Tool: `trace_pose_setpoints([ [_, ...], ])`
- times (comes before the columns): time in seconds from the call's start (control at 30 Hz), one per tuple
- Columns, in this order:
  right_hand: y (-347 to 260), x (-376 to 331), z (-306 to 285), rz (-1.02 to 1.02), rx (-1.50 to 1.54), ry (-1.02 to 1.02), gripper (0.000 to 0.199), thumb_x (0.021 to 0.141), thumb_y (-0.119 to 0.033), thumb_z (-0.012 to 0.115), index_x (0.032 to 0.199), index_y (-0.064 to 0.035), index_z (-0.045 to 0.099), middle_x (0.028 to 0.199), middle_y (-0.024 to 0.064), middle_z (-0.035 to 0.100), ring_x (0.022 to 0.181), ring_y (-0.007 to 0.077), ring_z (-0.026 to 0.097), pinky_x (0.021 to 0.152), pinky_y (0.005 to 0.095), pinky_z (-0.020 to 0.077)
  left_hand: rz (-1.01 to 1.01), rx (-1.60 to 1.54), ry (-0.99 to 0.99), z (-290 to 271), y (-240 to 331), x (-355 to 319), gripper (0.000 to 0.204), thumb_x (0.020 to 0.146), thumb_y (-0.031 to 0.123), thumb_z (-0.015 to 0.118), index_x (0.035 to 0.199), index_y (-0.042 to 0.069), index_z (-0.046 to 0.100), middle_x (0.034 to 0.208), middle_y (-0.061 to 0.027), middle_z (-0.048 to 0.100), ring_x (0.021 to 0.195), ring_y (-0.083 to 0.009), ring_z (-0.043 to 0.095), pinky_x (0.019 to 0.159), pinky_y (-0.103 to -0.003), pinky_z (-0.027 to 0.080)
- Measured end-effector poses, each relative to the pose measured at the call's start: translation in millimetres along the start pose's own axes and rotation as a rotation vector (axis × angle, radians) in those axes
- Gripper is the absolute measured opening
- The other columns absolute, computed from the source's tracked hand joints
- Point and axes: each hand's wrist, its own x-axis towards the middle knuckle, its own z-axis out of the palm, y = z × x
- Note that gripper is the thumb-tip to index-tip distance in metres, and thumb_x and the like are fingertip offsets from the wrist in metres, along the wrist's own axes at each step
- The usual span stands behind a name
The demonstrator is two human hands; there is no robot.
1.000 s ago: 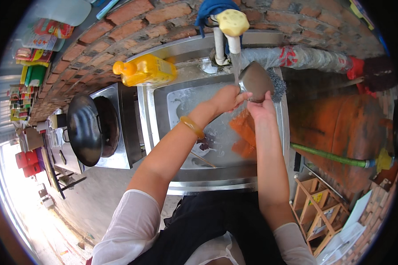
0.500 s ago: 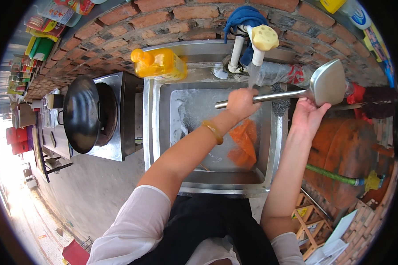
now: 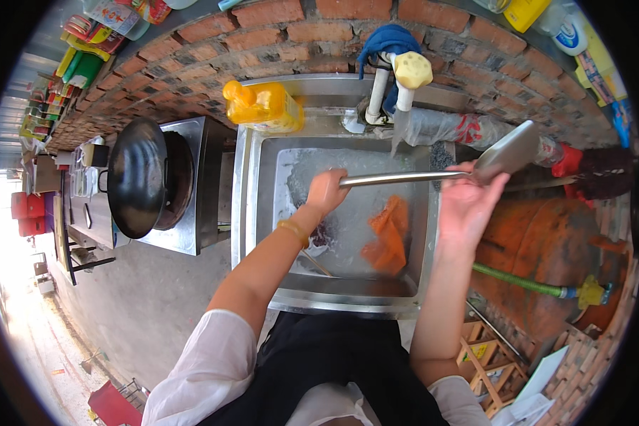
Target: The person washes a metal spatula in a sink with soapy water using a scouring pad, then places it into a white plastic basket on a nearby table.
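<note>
A metal wok spatula [image 3: 397,177] lies nearly level across the sink [image 3: 433,241], its broad blade [image 3: 510,152] tilted up at the right. My left hand [image 3: 325,190] is closed round the end of the handle, above the water. At the neck just below the blade, my right hand [image 3: 472,202] holds the spatula, palm turned up. Water runs from the tap [image 3: 404,99] behind the handle. In the sink water lie an orange cloth [image 3: 388,238] and a thin stick [image 3: 317,264]; a dark thing beside my left wrist is partly hidden.
A yellow bottle [image 3: 266,108] stands on the sink's back left corner. Left of the sink, a black wok [image 3: 136,177] tilts on a metal stove [image 3: 192,213]. A wrapped pipe [image 3: 461,129] runs behind to the right, above a rusty drum [image 3: 532,241] and green hose [image 3: 518,282].
My left hand has slid left along the handle to its end. The spatula has shifted slightly left and its blade has turned; my right hand has moved left and down with it.
</note>
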Motion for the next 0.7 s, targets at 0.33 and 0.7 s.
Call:
trace_pose_setpoints([
  [0.33, 104.1, -108.5, 23.9, 0.130, -0.472, -0.099, 0.025, 0.087, -0.009, 0.061, 0.108, -0.0088, 0.048, 0.105, 0.0052, 0.057, 0.100, 0.0149, 0.054, 0.089, 0.0278, 0.0434, -0.172, -0.032, 0.238, -33.5, -5.3, -107.8, 0.010, 0.071, 0.009, 0.064, 0.075, 0.003, 0.056, 0.075, -0.0182, 0.058, 0.075, -0.0404, 0.056, 0.066, -0.045, 0.045],
  [0.7, 56.2, -189.7, -42.3, -0.315, -0.441, 0.005, 0.012, 0.090, 0.002, 0.052, 0.100, -0.0038, 0.049, 0.107, 0.0089, 0.059, 0.104, 0.0145, 0.056, 0.093, 0.0287, 0.0431, 0.479, 0.231, 0.130, -19.3, 34.0, -102.0, 0.016, 0.073, 0.017, 0.067, 0.074, 0.008, 0.054, 0.068, -0.0125, 0.055, 0.066, -0.0357, 0.055, 0.061, -0.045, 0.043],
])
